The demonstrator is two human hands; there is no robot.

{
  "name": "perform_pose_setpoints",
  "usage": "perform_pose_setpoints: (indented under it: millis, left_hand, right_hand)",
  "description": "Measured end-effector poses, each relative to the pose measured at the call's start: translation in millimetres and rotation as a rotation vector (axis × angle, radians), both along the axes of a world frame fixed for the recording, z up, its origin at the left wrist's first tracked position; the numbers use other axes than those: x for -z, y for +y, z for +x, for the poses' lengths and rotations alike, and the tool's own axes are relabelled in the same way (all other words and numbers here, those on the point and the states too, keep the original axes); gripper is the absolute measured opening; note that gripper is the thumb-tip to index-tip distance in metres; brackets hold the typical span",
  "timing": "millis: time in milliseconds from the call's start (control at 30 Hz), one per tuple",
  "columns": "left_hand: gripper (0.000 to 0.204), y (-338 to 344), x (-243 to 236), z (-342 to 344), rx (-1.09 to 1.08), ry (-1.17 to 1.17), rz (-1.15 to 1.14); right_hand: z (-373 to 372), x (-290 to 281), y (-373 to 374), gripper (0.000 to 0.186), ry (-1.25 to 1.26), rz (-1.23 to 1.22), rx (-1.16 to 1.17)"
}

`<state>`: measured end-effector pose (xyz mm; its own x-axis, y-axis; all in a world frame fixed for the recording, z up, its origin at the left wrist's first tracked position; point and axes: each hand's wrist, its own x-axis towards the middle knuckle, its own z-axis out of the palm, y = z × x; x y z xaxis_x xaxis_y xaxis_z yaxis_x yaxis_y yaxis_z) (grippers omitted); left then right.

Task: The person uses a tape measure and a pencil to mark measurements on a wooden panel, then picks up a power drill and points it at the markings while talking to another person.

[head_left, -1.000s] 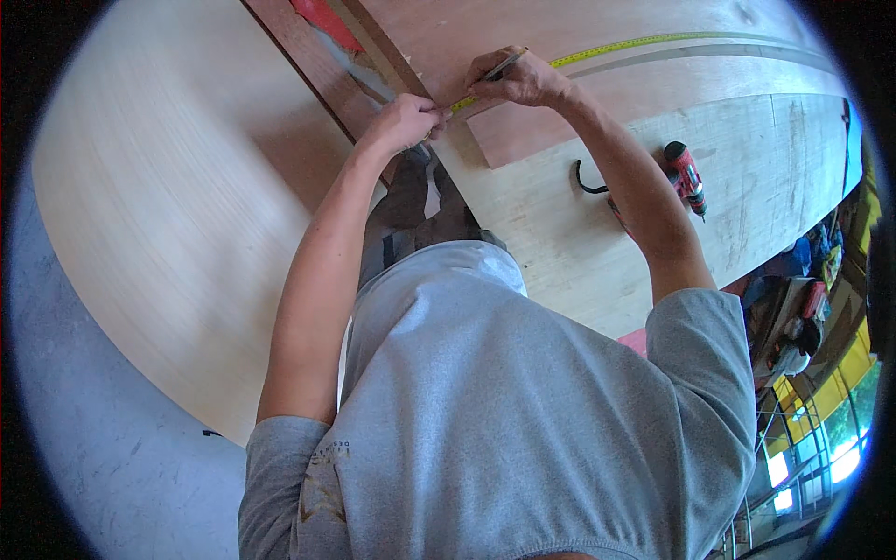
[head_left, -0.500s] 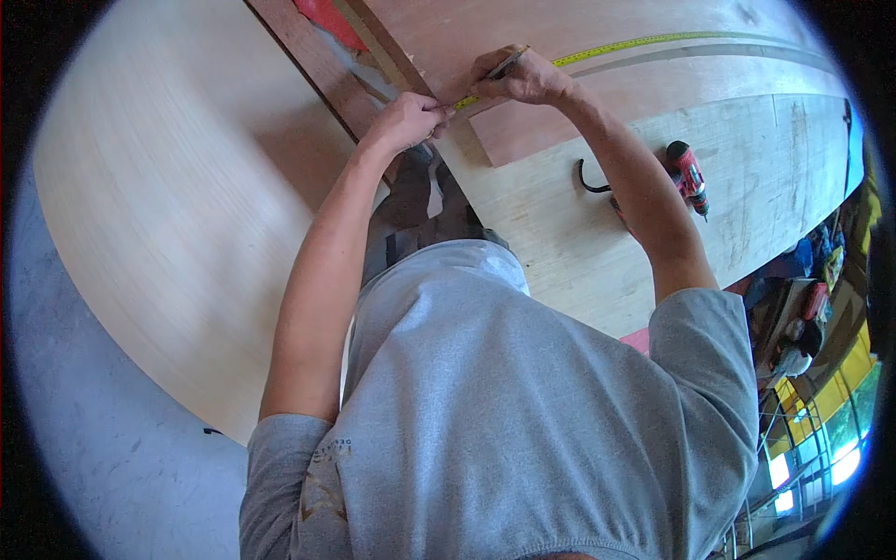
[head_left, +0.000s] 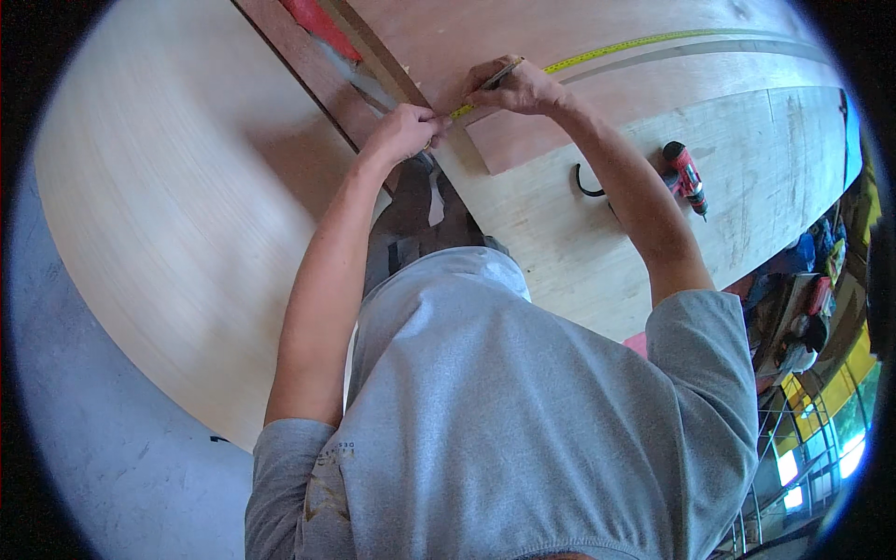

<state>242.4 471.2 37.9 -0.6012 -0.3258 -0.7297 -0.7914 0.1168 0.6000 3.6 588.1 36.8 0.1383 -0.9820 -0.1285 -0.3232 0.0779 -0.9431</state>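
Observation:
A yellow tape measure blade (head_left: 635, 42) runs across the pinkish plywood sheet (head_left: 509, 145) from its left end out toward the far right. My left hand (head_left: 403, 133) pinches the blade's end at the sheet's left edge. Just to the right, my right hand (head_left: 525, 89) is closed around a slim pencil-like marker (head_left: 502, 73) and rests over the blade. Its writing tip is hidden by the fingers.
A red and black cordless drill (head_left: 686, 171) lies on the pale plywood board (head_left: 765, 159), near a black curved piece (head_left: 584, 183). A large pale panel (head_left: 168, 205) fills the left side. Wooden strips (head_left: 378, 51) and red material (head_left: 322, 26) lie ahead. Clutter (head_left: 803, 327) stands at the right.
The view has shifted slightly. My right hand has turned a little, so more of the marker shows. My left hand still pinches the blade's end.

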Motion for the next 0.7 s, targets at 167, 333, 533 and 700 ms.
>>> perform_pose_setpoints:
  millis: [167, 333, 533, 700]
  left_hand:
    - [0.039, -7, -7, -4, 0.008, -0.018, -0.004]
    - [0.036, -10, -22, -21, 0.134, -0.023, -0.049]
    - [0.026, 8, -4, -1, -0.002, 0.046, -0.041]
    - [0.040, 1, 3, 2, -0.101, 0.058, 0.185]
  right_hand:
    - [-4, 1, -7, 0.017, 0.002, -0.024, -0.015]
    - [-17, -3, 2, 0.020, -0.033, 0.063, 0.064]
    - [9, 16, 5, 0.025, 0.215, -0.075, -0.004]
    - [40, -38, 5, 0.015, 0.606, -0.074, 0.058]
